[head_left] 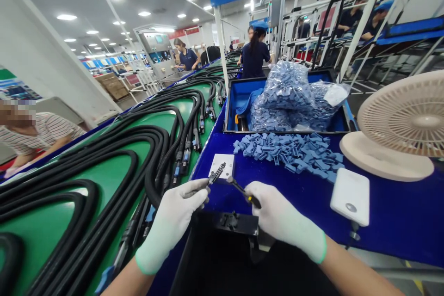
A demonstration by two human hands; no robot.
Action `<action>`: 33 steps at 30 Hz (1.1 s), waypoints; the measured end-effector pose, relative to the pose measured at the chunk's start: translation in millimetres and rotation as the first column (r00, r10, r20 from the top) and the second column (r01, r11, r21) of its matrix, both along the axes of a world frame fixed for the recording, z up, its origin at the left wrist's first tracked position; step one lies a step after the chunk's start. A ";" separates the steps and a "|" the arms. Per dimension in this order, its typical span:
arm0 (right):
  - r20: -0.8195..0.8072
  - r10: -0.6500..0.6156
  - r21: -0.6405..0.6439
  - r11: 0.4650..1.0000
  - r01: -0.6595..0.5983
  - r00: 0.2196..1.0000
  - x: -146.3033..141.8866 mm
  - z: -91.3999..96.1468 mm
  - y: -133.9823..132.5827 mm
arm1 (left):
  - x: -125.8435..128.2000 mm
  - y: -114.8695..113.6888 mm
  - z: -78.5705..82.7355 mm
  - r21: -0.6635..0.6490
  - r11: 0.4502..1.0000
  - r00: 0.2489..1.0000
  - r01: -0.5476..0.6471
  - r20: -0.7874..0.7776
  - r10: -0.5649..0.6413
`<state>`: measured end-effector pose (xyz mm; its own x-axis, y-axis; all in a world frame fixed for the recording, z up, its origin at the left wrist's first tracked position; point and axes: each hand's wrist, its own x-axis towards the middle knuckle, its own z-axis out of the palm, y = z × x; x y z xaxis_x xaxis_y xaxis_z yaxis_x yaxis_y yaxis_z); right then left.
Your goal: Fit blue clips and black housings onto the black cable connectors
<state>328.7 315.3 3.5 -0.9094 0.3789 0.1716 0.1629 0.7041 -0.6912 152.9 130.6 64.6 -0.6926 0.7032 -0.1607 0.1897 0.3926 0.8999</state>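
The work is judged to be mid-step: a ribbed connector end (pixel 217 174) is gripped in the left hand (pixel 173 222) just above the blue table (pixel 398 222). A slim tool (pixel 243 190) is pinched in the right hand (pixel 280 219), its tip just beside the connector, and no clip from the blue pile (pixel 291 150) is seen fitted. The connector's long axis is laid from lower left to upper right, its free tip pointed away toward the white plate (pixel 227 163).

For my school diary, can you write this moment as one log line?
left hand: grips connector | right hand: grips thin tool | tool tip: near connector | behind: blue clips pile
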 end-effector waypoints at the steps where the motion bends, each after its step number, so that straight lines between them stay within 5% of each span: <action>1: -0.055 0.099 -0.008 0.995 -0.100 0.994 -3.0 6.0 -5.3 | 1.0 0.6 2.2 0.013 1.000 1.000 0.014 -0.008 -0.014; 3: -0.125 0.259 -0.026 0.964 -0.264 0.958 -8.6 15.6 -12.7 | 2.8 1.7 4.9 0.021 1.000 0.999 0.019 -0.030 -0.019; 6: -0.150 0.328 -0.042 0.940 -0.337 0.933 -14.2 22.3 -16.7 | 4.2 3.1 5.6 -0.004 1.000 0.998 -0.001 -0.070 0.001; 12: -0.124 0.317 0.005 0.948 -0.319 0.940 -13.6 18.0 -15.8 | 9.3 3.8 -1.7 0.011 0.999 0.985 0.038 -0.167 -0.035; 18: 0.011 0.196 0.108 0.975 -0.196 0.981 -17.6 -6.9 -17.4 | 11.1 4.8 -7.8 0.004 0.997 0.956 0.072 -0.286 -0.068; 22: 0.104 0.131 0.207 0.967 -0.150 0.986 -22.2 -13.1 -16.9 | -4.9 16.4 5.3 -0.004 0.991 0.974 0.134 -0.182 -0.132; 27: 0.120 0.035 0.164 0.985 -0.055 0.992 -19.4 -4.1 -17.8 | -28.2 37.3 -4.7 0.186 0.921 0.884 0.343 0.266 -0.383; 30: 0.159 -0.016 0.072 0.997 0.005 0.987 -18.4 -1.8 -17.0 | -36.0 45.1 -19.1 0.238 0.922 0.848 0.306 0.373 -0.377; 33: 0.202 -0.032 0.052 0.998 0.022 0.979 -19.7 -3.2 -12.9 | -36.5 47.1 -19.4 0.209 0.940 0.887 0.270 0.325 -0.327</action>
